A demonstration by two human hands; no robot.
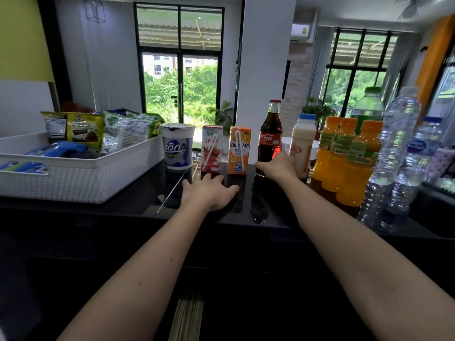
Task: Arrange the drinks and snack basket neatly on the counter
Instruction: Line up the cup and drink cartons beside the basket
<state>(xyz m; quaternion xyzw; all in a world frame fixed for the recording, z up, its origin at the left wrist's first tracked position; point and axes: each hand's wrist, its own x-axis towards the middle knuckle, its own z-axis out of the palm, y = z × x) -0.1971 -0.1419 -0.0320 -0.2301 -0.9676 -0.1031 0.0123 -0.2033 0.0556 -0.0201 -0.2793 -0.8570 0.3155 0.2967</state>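
**Glass cola bottle held low, at its base**

The cola bottle (270, 139) stands upright on the black bench (128, 205), between the orange carton (239, 150) and the white milk bottle (304, 141). The right grip (278, 166) is wrapped round its lower body, fingers curled about the base. The left grip (209, 193) lies flat and released on the bench, just before the red carton (211, 148).

Assessment: glass and full, so probably heavy, rigid, breakable and slick. It is tall and narrow, liable to tip against its neighbours. The low hold suits sliding; a lift would be safer at mid-body.

cola bottle (270, 139) — "Coca-Cola" | orange carton (239, 150) — "Dutch Mill 4in1"
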